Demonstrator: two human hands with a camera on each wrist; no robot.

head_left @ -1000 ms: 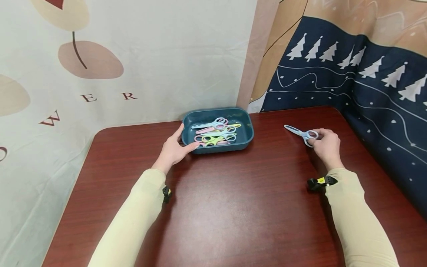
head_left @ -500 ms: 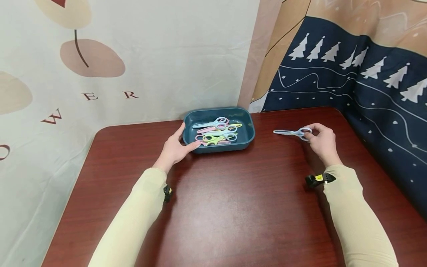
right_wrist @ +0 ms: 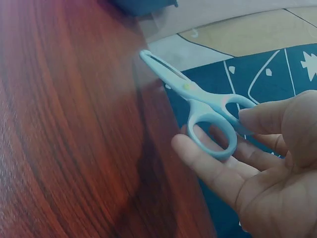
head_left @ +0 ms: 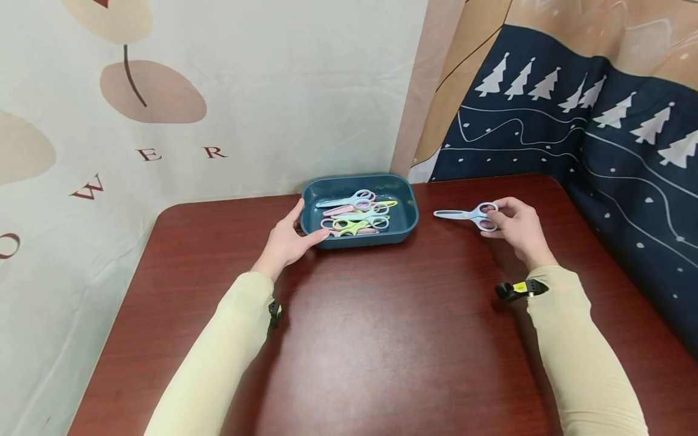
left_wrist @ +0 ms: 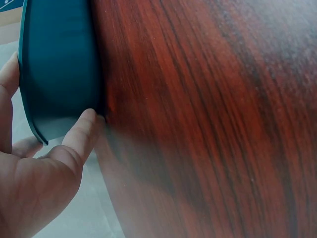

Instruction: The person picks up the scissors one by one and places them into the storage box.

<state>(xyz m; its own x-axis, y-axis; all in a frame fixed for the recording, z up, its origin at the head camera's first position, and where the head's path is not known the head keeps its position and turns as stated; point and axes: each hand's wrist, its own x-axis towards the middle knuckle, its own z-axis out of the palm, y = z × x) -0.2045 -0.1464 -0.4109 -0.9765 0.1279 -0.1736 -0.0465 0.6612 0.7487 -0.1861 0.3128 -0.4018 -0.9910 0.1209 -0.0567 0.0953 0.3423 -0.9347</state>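
My right hand (head_left: 518, 229) pinches a pair of light blue safety scissors (head_left: 460, 215) by the finger loops, thumb on top and fingers beneath. The slim rounded blades point left toward the bin; in the right wrist view the scissors (right_wrist: 190, 94) are raised above the table. My left hand (head_left: 286, 242) grips the left end of a dark teal plastic bin (head_left: 406, 233), thumb over its front rim and fingers along its side. In the left wrist view that hand (left_wrist: 44, 178) spans the bin's end wall (left_wrist: 62, 64). Inside lie several blue, pink and green scissors (head_left: 357, 212), overlapping one another.
The bin stands at the back edge of a reddish-brown wooden table (head_left: 376, 327), close to a pale cloth backdrop (head_left: 272, 97). A navy cloth with white trees (head_left: 523, 121) hangs along the back right corner and right side.
My right hand has moved left with the blue scissors, and their blades have swung from slanting back to pointing nearly straight left. My left hand has stayed at the bin.
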